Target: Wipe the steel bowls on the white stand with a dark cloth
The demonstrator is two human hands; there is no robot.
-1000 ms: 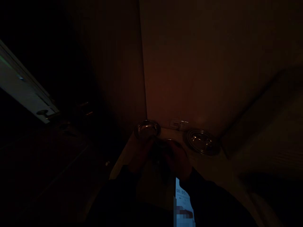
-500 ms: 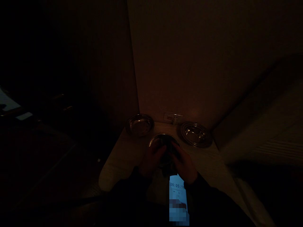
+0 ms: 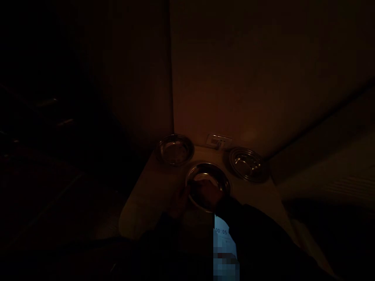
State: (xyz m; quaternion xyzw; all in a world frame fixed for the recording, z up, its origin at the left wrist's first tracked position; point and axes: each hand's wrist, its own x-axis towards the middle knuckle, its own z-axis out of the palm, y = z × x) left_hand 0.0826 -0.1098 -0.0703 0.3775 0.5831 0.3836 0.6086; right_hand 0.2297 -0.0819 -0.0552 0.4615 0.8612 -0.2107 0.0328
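Observation:
The light is very dim. In the middle of the small table, a round, shiny metal dish (image 3: 215, 171) lies under my hands. My right hand (image 3: 206, 191) reaches into it from the right, fingers curled round a dark bundle (image 3: 195, 189) that looks like a cloth, though its outline is lost in shadow. At the dish's left rim is my left hand (image 3: 179, 200), closed against the edge; its fingers are barely visible. Under my right sleeve, a lit phone (image 3: 225, 230) showing a timer is partly covered.
Another metal dish (image 3: 175, 151) sits at the back left of the pale tabletop (image 3: 143, 199). Stacked metal dishes (image 3: 247, 164) sit at the back right. Behind them, a socket plate (image 3: 219, 141) is on the wall. A padded seat back or panel rises at right.
Both hands were together over the middle dish with the dark bundle between them. They have moved apart: the right reaches leftward inside the dish, the left is at its rim. The view has shifted.

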